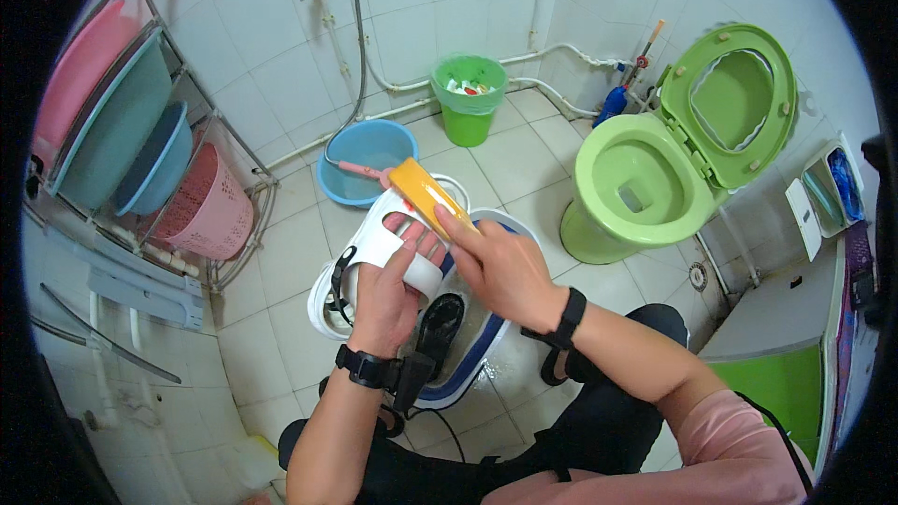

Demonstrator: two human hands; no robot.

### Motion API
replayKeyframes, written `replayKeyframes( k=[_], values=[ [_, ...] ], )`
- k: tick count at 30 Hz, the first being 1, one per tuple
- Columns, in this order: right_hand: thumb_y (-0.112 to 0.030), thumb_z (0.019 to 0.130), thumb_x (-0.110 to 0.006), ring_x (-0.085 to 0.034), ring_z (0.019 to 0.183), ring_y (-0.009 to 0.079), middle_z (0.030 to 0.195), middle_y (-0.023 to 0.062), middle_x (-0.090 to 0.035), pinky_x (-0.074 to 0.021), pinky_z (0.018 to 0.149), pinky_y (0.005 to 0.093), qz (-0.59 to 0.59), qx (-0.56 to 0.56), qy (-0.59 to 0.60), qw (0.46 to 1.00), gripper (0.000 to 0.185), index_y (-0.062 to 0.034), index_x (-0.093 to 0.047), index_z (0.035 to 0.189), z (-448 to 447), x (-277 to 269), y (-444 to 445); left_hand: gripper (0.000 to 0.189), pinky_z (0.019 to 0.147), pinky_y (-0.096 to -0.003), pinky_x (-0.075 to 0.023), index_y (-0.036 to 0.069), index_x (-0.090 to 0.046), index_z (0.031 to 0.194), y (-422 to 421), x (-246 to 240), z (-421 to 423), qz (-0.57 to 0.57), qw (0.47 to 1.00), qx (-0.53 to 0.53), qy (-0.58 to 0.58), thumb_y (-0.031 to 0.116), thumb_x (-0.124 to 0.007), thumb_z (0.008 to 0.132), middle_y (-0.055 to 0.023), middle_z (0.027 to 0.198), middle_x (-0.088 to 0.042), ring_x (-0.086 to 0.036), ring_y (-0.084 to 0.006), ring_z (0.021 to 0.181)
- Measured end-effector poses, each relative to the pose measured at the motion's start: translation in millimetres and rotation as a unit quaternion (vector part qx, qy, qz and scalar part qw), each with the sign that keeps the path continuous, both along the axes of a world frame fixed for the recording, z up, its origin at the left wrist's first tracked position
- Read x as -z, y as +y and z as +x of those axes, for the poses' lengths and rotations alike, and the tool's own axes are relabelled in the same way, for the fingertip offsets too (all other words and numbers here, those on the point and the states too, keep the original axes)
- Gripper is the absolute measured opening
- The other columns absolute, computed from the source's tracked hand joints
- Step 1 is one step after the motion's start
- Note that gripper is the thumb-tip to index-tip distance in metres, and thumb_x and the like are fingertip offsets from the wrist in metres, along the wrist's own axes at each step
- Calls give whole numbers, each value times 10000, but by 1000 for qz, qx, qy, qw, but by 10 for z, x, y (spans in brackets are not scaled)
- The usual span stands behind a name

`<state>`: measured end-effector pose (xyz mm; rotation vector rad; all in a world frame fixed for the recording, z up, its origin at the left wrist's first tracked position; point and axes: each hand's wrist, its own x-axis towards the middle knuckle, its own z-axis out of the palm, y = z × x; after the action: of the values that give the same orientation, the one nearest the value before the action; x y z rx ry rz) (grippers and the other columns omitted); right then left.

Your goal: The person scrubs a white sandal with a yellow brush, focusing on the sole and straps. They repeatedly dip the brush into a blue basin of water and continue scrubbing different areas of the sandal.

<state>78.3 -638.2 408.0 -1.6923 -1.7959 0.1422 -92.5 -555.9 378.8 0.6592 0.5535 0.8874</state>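
Observation:
My left hand [393,294] holds a white strapped sandal [375,221], with the fingers passed through its opening under a strap. In my right hand [501,266] is a yellow-orange scrub brush [428,196], its body laid along the sandal's edge; the bristles are hidden. Below the hands stands a white and blue oval tub [466,379] with murky water and a dark shoe [442,326] in it. Another white sandal [321,305] is partly visible at the left, behind the held one and my left hand.
A light blue basin [403,137] holds water and a pink shower head [361,170]. Behind are a green trash bin [466,123] and, to the right, a green toilet [631,186] with its lid up. A metal rack [203,95] at left carries basins and a pink basket [228,214].

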Motion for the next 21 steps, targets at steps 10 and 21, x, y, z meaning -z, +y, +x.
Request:
replayKeyframes(
  k=[10, 21],
  values=[
    [-184, 1000, -642, -618, 680, 353, 821, 148, -585, -498, 615, 439, 5, -1, 1, 1000, 586, -256, -511, 1566, -42, 197, 53, 497, 1016, -413, -560, 44, -413, 1553, -38, 127, 55, 11, 996, -4, 83, 13, -515, 1068, -102, 1429, -589, -651, -282, 1223],
    [-169, 978, -700, -721, 906, 299, 1021, 189, -710, -555, 837, 388, -37, 68, 186, 979, 671, -199, -458, 1603, 415, 369, 343, 465, 1042, -505, -567, 8, -449, 1501, 52, 84, -10, -23, 995, 57, 81, 38, -551, 1049, -197, 1390, -624, -673, -360, 1211]
  ],
)
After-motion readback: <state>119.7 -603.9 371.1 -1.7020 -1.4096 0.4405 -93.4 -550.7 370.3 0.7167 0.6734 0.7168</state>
